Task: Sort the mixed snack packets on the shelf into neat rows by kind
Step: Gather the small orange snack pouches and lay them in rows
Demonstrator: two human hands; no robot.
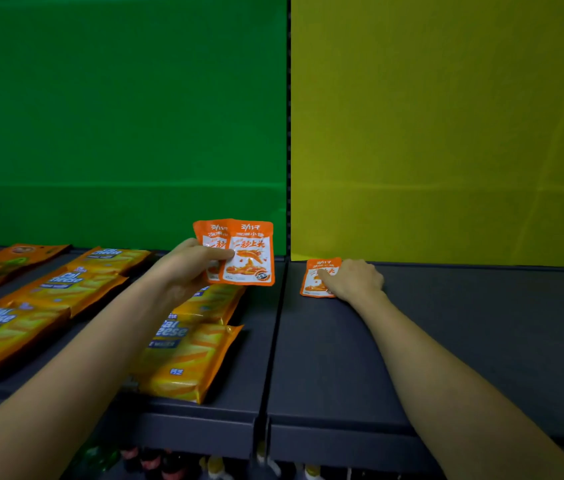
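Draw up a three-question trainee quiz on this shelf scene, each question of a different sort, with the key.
1. True or false: the left hand holds two small orange packets lifted off the shelf.
2. Pick one: the single orange packet that the right hand rests on lies in front of A, the green backboard; B, the yellow backboard; C, a blue backboard.
3. Fill the gap: the long yellow packs lying in rows on the left part of the shelf read "Cal ____".

Key: 1 true; 2 B; 3 Cheese.
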